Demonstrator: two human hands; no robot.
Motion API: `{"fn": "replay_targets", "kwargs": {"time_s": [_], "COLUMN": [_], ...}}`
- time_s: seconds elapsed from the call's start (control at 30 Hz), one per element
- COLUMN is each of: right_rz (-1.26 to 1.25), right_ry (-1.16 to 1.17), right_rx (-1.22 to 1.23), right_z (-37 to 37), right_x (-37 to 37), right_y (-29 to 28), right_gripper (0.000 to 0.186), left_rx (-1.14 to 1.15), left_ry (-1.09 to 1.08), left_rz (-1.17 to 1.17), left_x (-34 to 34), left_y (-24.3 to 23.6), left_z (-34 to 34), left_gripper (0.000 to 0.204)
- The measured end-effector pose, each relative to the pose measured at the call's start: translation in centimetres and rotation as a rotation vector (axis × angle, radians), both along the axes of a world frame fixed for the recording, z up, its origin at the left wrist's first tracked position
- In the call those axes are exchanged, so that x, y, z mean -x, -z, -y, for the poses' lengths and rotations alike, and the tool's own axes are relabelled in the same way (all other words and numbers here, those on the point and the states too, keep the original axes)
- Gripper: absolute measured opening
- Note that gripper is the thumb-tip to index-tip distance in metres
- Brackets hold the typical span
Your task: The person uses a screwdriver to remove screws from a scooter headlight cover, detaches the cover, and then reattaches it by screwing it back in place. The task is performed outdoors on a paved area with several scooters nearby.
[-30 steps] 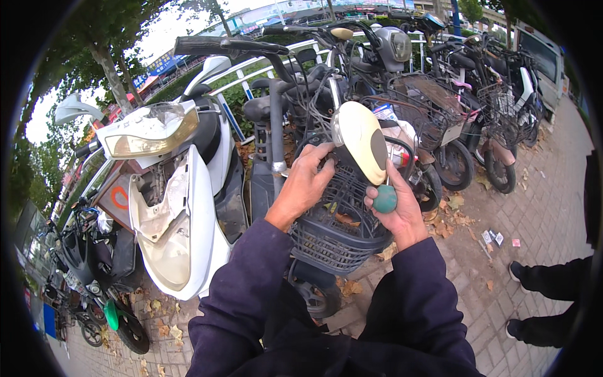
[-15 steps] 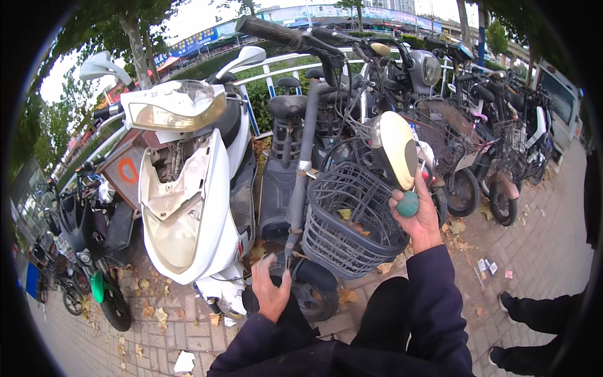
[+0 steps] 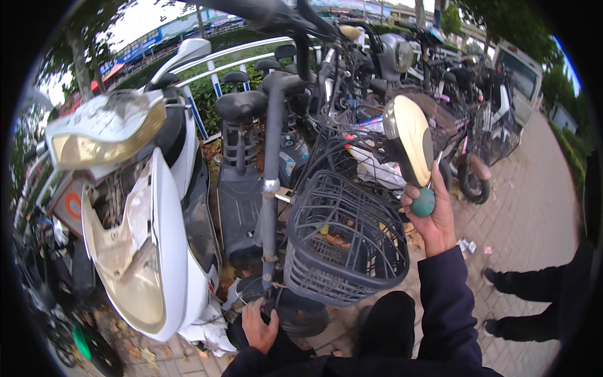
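Note:
In my right hand (image 3: 443, 217), a round green ball (image 3: 423, 202) is gripped between thumb and palm, with a thin metal piece showing by the index fingertip. Against those same fingers sits the lower tip of a cream and grey lamp-like shell (image 3: 411, 135); whether the fingers hold it too is hard to tell. My left hand (image 3: 257, 327) is low, its thumb apart from the loosely bent fingers and nothing seen in it. It is close to the foot of a grey fork tube (image 3: 271, 151) and the front wheel (image 3: 304, 317). A black plastic basket (image 3: 304, 283) stands between my hands.
A white scooter (image 3: 169, 270) with its front panel partly open leans on the left. More parked bikes (image 3: 474, 113) crowd the back right before a white railing (image 3: 226, 60). A person's dark legs (image 3: 527, 286) are on the paving at the right.
My view has turned right and come closer to the basket. The left hand has dropped lower beside the wheel. The right hand and the cream shell have shifted slightly right together, away from the basket.

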State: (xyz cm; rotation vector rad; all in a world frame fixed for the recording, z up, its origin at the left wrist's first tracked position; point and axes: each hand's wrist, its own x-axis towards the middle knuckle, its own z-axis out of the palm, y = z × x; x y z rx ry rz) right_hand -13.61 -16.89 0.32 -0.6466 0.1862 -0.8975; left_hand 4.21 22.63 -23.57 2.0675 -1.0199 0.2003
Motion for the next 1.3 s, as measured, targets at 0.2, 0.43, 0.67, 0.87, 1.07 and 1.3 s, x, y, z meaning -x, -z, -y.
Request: {"fn": "replay_targets", "kwargs": {"time_s": [0.2,0.43,0.67,0.87,1.07,1.3], "right_rz": [0.199,0.103,-0.012,-0.119,0.112,0.187], "right_ry": [-0.063,-0.033,-0.206,-0.184,-0.208,-0.193], "right_rx": [-0.121,-0.31,-0.445,-0.47,-0.622,-0.575], "right_z": [0.2,-1.8,-1.4,-0.4,1.0,2.6], "right_x": [-1.7,0.0,0.8,0.7,-1.7,-4.2], "right_y": [3.8,4.2,5.9,4.2,0.8,-4.1], "right_gripper": [0.042,0.057,0.066,0.059,0.054,0.045], "left_rx": [-0.141,-0.368,-0.501,-0.563,-0.637,-0.62], "left_ry": [-0.013,0.09,0.1,0.081,0.059,-0.202], "left_rz": [-0.031,-0.052,-0.228,-0.425,-0.469,-0.444], "left_x": [-2.1,-3.6,-2.8,-2.0,0.6,3.0], "left_y": [0.7,1.4,0.2,-1.6,-3.9,-12.6], "left_z": [-1.9,0.4,0.6,-0.6,-2.1,-3.6], "left_gripper": [0.04,0.045,0.046,0.046,0.045,0.034]}}
